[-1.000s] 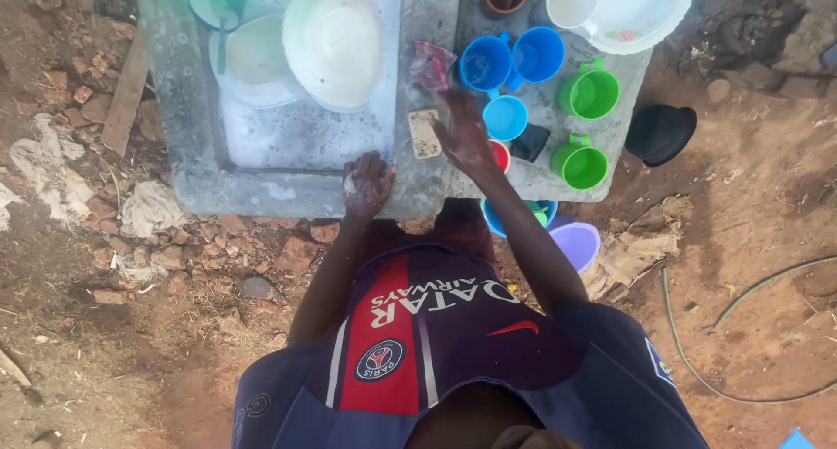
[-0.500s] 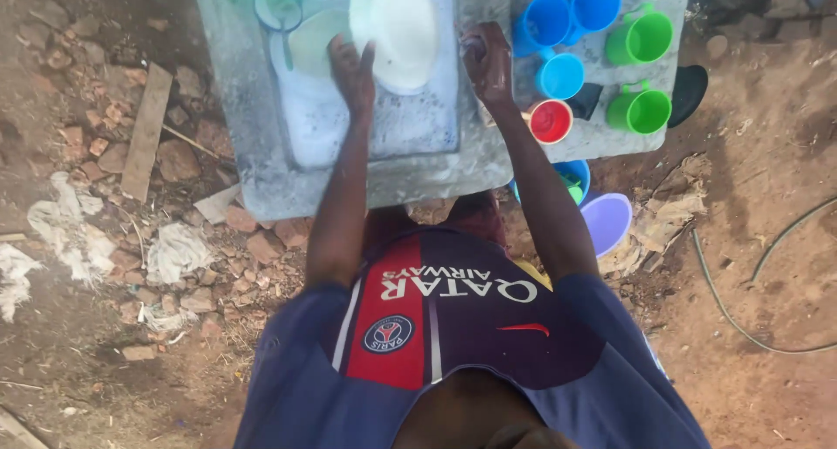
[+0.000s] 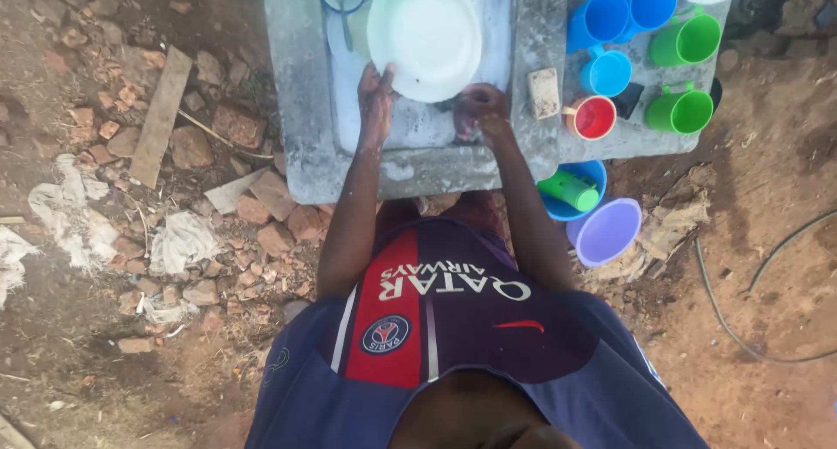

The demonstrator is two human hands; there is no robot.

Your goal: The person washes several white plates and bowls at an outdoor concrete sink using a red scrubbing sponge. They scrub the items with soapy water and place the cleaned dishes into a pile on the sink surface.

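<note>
Bare red earth strewn with broken bricks and rags surrounds a grey concrete sink point(image 3: 301, 109) at the upper middle of the frame. Over its wet basin the left hand point(image 3: 377, 91) grips the lower left rim of a pale round plate point(image 3: 425, 35), thumb over the edge. The plate looks like light, stiff plastic, likely slick with suds, so the rim seems the surest hold. Just below the plate's lower right edge, the right hand point(image 3: 478, 109) is closed on something dark; what it is cannot be told. Both arms reach forward and up the frame, elbows slightly bent, hands apart. To the right, blue cups point(image 3: 610, 17), green cups point(image 3: 684, 39) and a red cup point(image 3: 595, 118) stand on the slab beside a soap bar point(image 3: 544, 91).
</note>
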